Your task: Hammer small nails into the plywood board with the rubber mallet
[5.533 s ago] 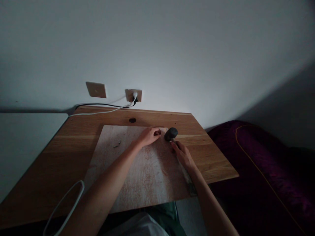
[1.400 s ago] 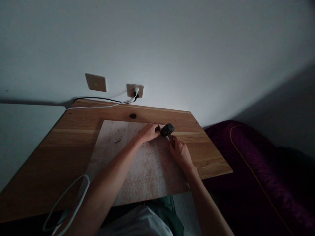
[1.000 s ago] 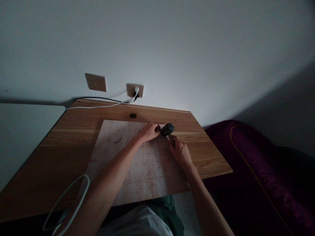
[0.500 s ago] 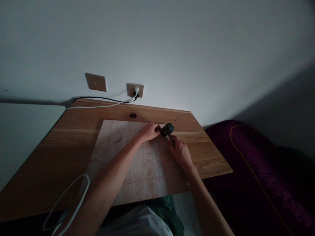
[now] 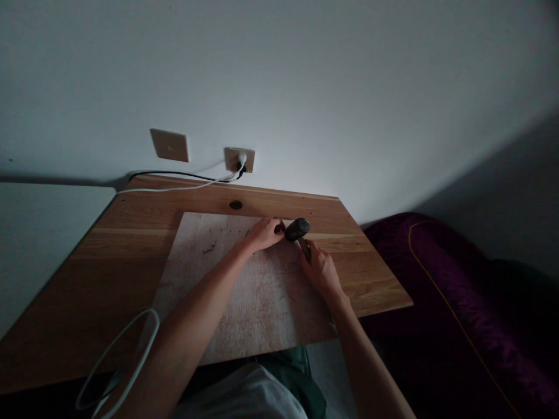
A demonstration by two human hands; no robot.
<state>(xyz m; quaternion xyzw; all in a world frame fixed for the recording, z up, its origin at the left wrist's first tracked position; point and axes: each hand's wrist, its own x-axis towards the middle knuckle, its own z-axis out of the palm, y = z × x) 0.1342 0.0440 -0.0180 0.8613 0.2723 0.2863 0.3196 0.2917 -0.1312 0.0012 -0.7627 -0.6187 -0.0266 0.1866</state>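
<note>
A pale, worn wooden board (image 5: 257, 302) lies on the wooden table. My right hand (image 5: 322, 269) is wrapped round the handle of a hammer (image 5: 298, 229), whose dark head is just right of my left fingers, over the board's far right part. My left hand (image 5: 264, 234) rests near the board's far edge with thumb and fingers pinched together; what they hold is too small and dark to make out. Left of that hand lie a few loose nails (image 5: 209, 249). A row of small dark marks (image 5: 221, 230) runs along the board's far side.
Behind the wooden table (image 5: 375, 273) stands a wall with a socket (image 5: 231, 158), its white cable (image 5: 174, 189) and a black one running left. A cable hole (image 5: 236, 205) is near the table's back. A white cable loop (image 5: 155, 326) hangs by my left forearm; purple cloth (image 5: 393, 233) is at right.
</note>
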